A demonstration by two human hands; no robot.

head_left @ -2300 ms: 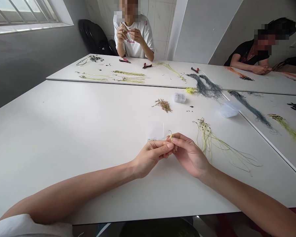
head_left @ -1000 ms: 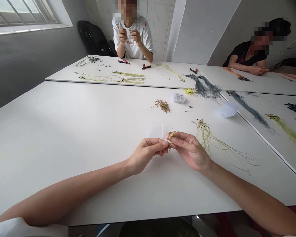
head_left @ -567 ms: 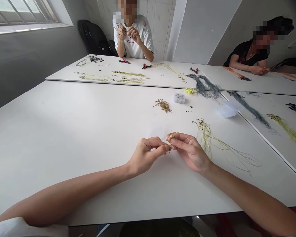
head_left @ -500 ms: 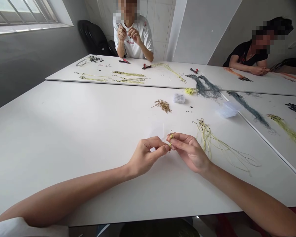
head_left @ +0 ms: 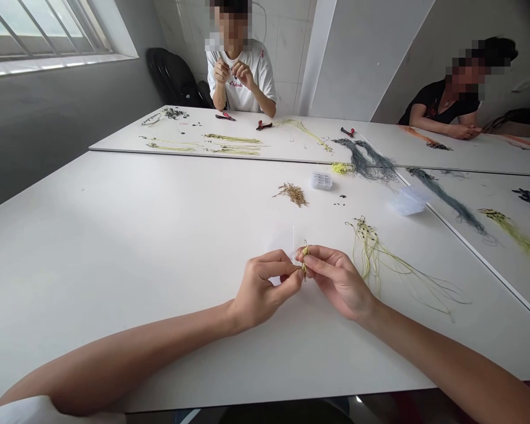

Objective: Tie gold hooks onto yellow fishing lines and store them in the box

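Note:
Between my hands, above the table, is a small bundle of yellow-green fishing line with hooks; a hook end pokes out at its top and another bit of metal below. My right hand pinches the bundle between thumb and fingers from the right. My left hand is closed, its thumb and forefinger pinching the lower left side of the same bundle. Fingertips cover part of it. Just right of my right hand lies a bunch of yellow-green lines with hooks, the loose ends trailing right.
Beyond my hands lie a pile of bronze hooks, a clear plastic box, a clear bag and a yellow line coil. Grey line bundles and pliers are farther back. Two people sit across the table.
The view has tilted slightly, so the scene sits lower. My fingers have shifted a little on the bundle, and more of the yellow-green line shows between them.

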